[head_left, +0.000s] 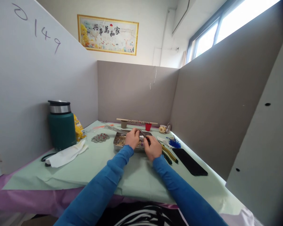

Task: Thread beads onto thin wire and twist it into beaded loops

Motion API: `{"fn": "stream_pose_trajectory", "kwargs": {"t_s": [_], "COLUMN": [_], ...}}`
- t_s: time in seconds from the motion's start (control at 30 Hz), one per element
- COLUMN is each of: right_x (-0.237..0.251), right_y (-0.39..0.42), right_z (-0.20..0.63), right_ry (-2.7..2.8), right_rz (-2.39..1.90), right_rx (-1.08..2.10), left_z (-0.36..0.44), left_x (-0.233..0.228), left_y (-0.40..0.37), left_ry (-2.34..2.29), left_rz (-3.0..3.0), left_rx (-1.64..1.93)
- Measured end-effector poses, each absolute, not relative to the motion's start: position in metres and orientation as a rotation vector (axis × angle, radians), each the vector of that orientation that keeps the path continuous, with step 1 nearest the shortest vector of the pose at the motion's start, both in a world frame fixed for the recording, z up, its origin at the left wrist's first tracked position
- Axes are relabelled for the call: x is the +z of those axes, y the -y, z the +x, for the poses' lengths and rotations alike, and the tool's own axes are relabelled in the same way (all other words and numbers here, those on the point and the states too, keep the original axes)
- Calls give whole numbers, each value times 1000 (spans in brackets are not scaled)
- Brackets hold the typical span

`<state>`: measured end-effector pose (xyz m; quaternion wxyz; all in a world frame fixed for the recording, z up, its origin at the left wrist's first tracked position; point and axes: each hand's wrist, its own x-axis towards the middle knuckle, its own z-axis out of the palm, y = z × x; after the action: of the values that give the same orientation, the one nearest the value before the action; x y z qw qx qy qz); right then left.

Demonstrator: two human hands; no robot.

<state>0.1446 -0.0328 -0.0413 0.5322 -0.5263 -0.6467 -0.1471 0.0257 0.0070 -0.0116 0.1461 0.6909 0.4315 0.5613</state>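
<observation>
Both my hands are over a shallow metal tray (115, 145) that holds small gold-coloured beads (121, 142). My left hand (132, 139) is closed in a pinch above the tray's middle. My right hand (153, 148) is closed at the tray's right side, thumb against fingers. A thin dark strand (142, 133) runs between the fingertips of both hands; its kind is too small to tell. Several thin silvery wires (114, 128) reach from the back left toward my left hand; whether it grips them is hidden. My fingers cover part of the tray.
Green-handled pliers (171, 154) and a black phone-like slab (190, 161) lie right. A beaded rod (136, 121) rests across a grey cup (124, 124) and red cup (148, 126). Left are coiled beaded wire (100, 137), a green flask (62, 130) and white tissue (67, 154). Partitions surround the table.
</observation>
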Motion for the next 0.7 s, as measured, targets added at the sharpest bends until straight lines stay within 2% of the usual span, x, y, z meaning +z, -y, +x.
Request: {"fn": "stream_pose_trajectory", "kwargs": {"t_s": [0.3, 0.47, 0.7], "right_x": [-31, -29, -30], "right_y": [33, 36, 36], "right_z": [167, 168, 169], "right_ry": [1612, 1667, 1678], "right_rz": [-1044, -995, -1023], "right_rx": [-42, 11, -98], "left_z": [17, 15, 19], "left_x": [0, 0, 1], "left_y": [2, 5, 5], "left_ry": [-549, -492, -656], "left_rz": [1383, 1358, 1476], "left_rx": [1222, 1146, 1213]}}
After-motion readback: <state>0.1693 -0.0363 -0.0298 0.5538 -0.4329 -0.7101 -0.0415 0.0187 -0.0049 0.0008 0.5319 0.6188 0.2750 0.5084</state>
